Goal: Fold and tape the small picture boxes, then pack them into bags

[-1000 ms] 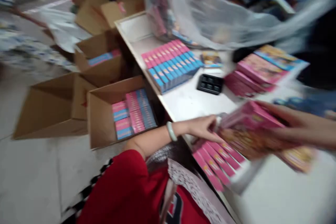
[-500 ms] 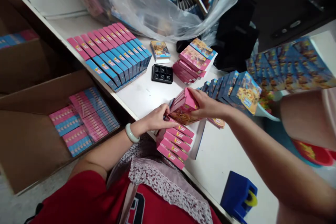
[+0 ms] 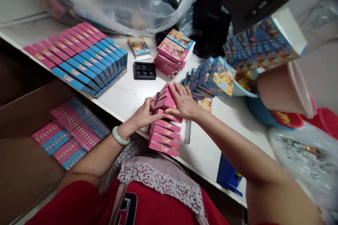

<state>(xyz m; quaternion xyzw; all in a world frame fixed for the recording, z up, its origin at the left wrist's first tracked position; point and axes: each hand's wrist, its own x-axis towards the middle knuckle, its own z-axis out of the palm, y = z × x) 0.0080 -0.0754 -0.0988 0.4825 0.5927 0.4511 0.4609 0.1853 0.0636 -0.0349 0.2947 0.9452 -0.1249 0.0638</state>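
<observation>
Head view: left hand (image 3: 143, 114) and right hand (image 3: 185, 104), thumbs apart from fingers, brace pink cartons (image 3: 167, 125), seemingly keeping the row square.

You wear a pinkish-grey, finely striped cloth apron (image 3: 169, 166) edged with white, dark-speckled lace (image 3: 158, 180). Below the apron, your red short-sleeved shirt (image 3: 158, 206) bears a black, white-outlined marking (image 3: 128, 206). Left of the apron, a pale-green, smooth round bangle (image 3: 120, 137) circles your left wrist.
</observation>
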